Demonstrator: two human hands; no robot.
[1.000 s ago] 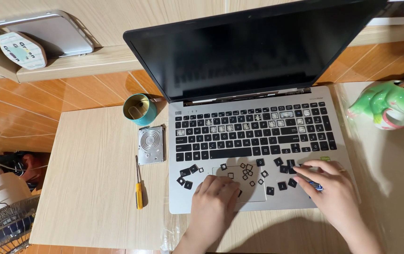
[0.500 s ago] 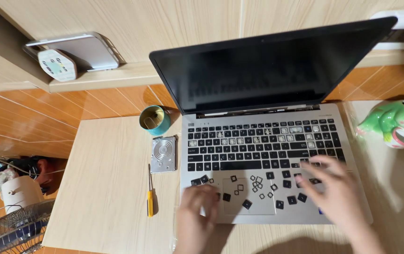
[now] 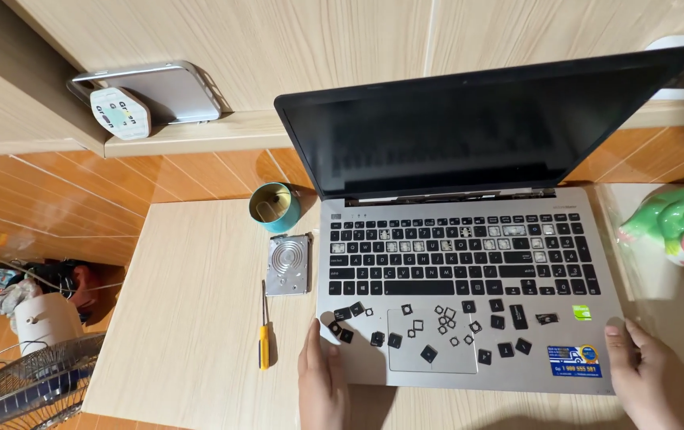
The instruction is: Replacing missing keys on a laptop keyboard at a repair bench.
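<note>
I have both hands on the front corners of the open laptop [image 3: 469, 263], which sits on the wooden bench [image 3: 190, 318] with its dark screen tilted back. My left hand [image 3: 324, 381] lies flat along the front-left edge, at 7 o'clock from the touchpad [image 3: 432, 341]; its fingers are extended and close together, pressed against the casing, clamped on nothing. My right hand [image 3: 654, 376] rests at the front-right corner, at 4 o'clock, its fingers slightly spread and laid over the edge. This two-point contact appears to steady the chassis.

Loose black keycaps [image 3: 509, 322] and small clips lie scattered over the palm rest and touchpad, probably kept there so they stay within reach. The keyboard [image 3: 461, 255] shows several bare switch positions in its upper rows.

At 9 o'clock from the laptop, a yellow-handled screwdriver [image 3: 264, 334] lies on the bench, with a bare hard drive [image 3: 288, 264] and a teal tape roll [image 3: 275, 207] beyond it. A green ceramic figure [image 3: 676, 223] stands at 3 o'clock.
</note>
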